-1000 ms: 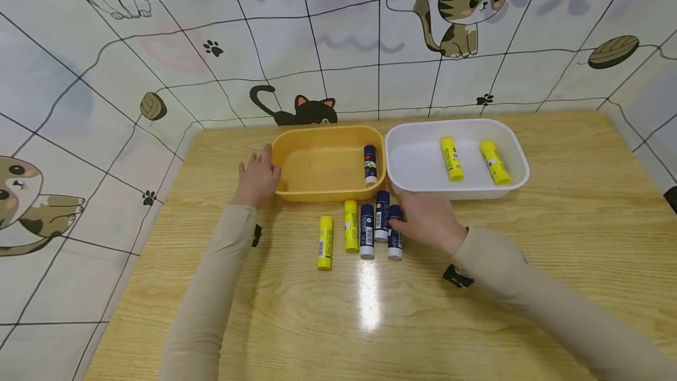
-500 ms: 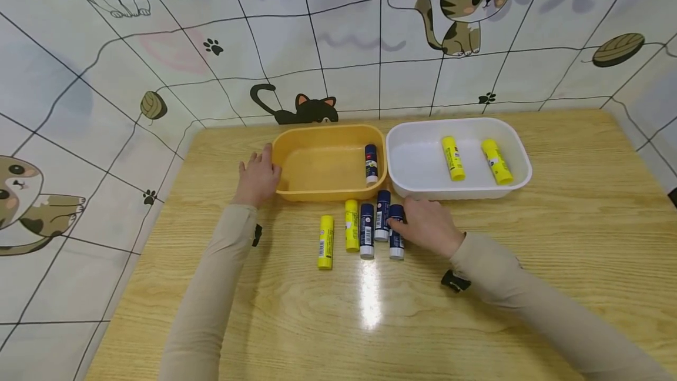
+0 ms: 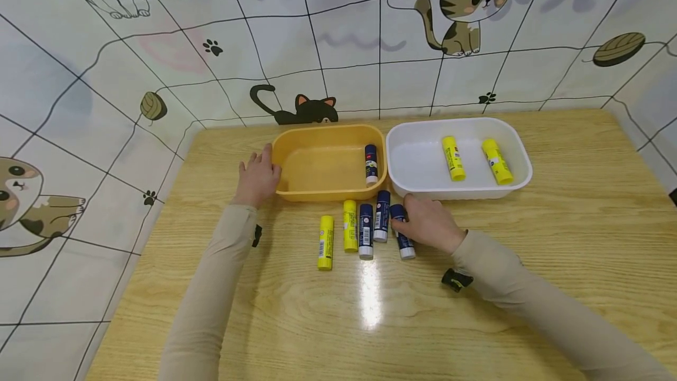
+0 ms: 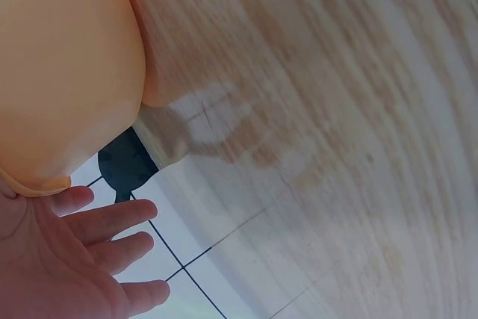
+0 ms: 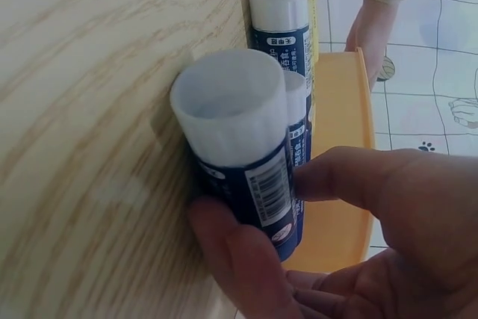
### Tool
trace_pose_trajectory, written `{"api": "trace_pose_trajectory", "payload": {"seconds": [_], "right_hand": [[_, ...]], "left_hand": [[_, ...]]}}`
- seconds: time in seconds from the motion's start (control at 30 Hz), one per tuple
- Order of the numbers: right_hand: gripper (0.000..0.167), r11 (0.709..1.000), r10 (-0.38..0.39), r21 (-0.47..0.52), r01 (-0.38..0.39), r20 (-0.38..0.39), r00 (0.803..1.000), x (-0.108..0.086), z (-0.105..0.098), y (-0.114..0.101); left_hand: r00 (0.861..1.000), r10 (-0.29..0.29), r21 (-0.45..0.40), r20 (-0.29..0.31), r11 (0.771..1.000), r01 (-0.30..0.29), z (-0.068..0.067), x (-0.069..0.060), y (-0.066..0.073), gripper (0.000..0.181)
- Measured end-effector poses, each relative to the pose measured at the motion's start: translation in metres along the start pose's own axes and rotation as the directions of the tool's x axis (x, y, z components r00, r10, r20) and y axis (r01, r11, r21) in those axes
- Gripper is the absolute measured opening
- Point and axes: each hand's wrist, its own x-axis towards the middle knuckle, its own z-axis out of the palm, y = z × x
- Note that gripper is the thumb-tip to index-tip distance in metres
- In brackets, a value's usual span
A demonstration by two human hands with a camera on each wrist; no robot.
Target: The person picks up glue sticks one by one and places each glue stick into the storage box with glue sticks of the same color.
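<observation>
My right hand (image 3: 431, 222) holds a dark blue glue stick (image 3: 405, 247) with a white end, lying tilted on the table. In the right wrist view, thumb and fingers lie on either side of that stick (image 5: 231, 128). Just left are two more blue glue sticks (image 3: 381, 216) (image 3: 366, 231) and two yellow ones (image 3: 350, 226) (image 3: 325, 243). My left hand (image 3: 257, 180) rests at the left rim of an orange basin (image 3: 317, 196); in the left wrist view its fingers (image 4: 112, 218) are loosely extended, the thumb mostly hidden.
A blue glue stick (image 3: 371, 164) lies inside the orange basin at its right end. Against that basin stands a white basin (image 3: 455, 194) with two yellow glue sticks (image 3: 453, 159) (image 3: 497, 161). Cat-patterned walls (image 3: 349, 46) rise behind and left of the wooden table (image 3: 476, 328).
The blue glue stick in my right hand has turned, its white end swinging right, away from the other sticks. My left hand has stayed at the orange basin's rim.
</observation>
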Motion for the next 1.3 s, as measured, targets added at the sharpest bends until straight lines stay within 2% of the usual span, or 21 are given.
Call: {"api": "trace_pose_trajectory", "payload": {"seconds": [0.5,0.7,0.87,0.93,1.1,1.2,1.3], "right_hand": [[0.032,1.0,-0.015,-0.007,0.015,0.013,1.0,-0.01,-0.006,-0.003],[0.032,0.999,-0.051,-0.013,0.051,-0.007,0.999,-0.015,-0.009,-0.011],[0.058,0.996,-0.091,0.001,0.091,-0.028,0.995,-0.015,-0.011,-0.019],[0.06,0.995,-0.096,-0.001,0.096,-0.033,0.995,-0.015,-0.011,-0.022],[0.034,0.992,-0.122,-0.025,0.121,-0.037,0.992,-0.012,-0.014,-0.03],[0.031,0.989,-0.14,-0.042,0.138,-0.029,0.99,-0.01,-0.016,-0.036],[0.038,0.988,-0.148,-0.053,0.147,-0.02,0.989,-0.01,-0.017,-0.044]], "left_hand": [[1.0,0.003,-0.004,0.0,1.0,-0.003,0.0,-0.001,0.0,0.059],[1.0,0.002,-0.004,-0.001,1.0,-0.002,0.002,0.001,-0.003,0.059],[1.0,0.002,-0.01,-0.005,1.0,-0.002,0.002,0.002,-0.003,0.059],[1.0,0.001,-0.012,-0.004,1.0,-0.001,0.002,0.002,-0.003,0.059],[1.0,0.006,-0.011,-0.004,1.0,-0.006,0.001,0.001,-0.001,0.059],[1.0,0.007,-0.009,-0.004,1.0,-0.008,0.001,0.001,-0.001,0.059],[1.0,0.007,-0.009,-0.003,1.0,-0.007,0.001,0.0,-0.001,0.059]]}}
